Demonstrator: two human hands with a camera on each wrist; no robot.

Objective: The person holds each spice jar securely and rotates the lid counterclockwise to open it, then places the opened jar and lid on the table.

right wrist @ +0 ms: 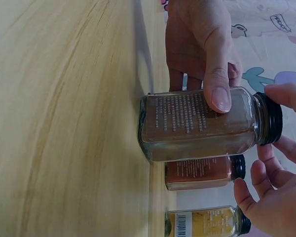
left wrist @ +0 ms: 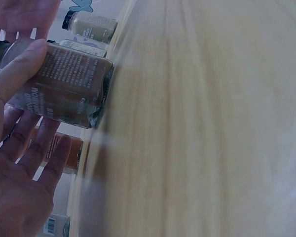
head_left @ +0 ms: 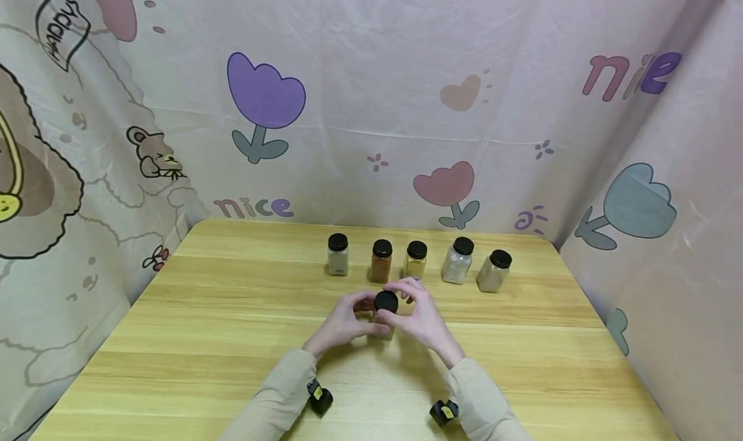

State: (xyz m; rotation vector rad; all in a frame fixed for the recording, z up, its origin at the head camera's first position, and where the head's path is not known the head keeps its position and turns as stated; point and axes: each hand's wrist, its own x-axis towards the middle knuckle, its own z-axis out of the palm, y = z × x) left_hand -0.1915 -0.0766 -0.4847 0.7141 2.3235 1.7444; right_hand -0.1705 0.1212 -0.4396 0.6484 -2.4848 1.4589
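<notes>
A glass spice jar [right wrist: 197, 128] of brown powder, with pale print on its label, stands upright at the middle of the table in the head view. Its black lid [head_left: 386, 302] is on. My left hand [head_left: 345, 321] grips the jar's body from the left, thumb laid across the near face in the left wrist view. From the right, my right hand [head_left: 425, 320] pinches the lid between thumb and finger. In the right wrist view its other fingers [right wrist: 259, 180] are bent beside the jar, below the lid.
Behind the hands stands a row of black-lidded jars: a pale one [head_left: 338, 260], a red-brown one [head_left: 380, 268], a yellow one [head_left: 415, 267], a white one [head_left: 456, 268] and a beige one [head_left: 492, 277]. A printed curtain [head_left: 348, 106] hangs behind the wooden table [head_left: 203, 312].
</notes>
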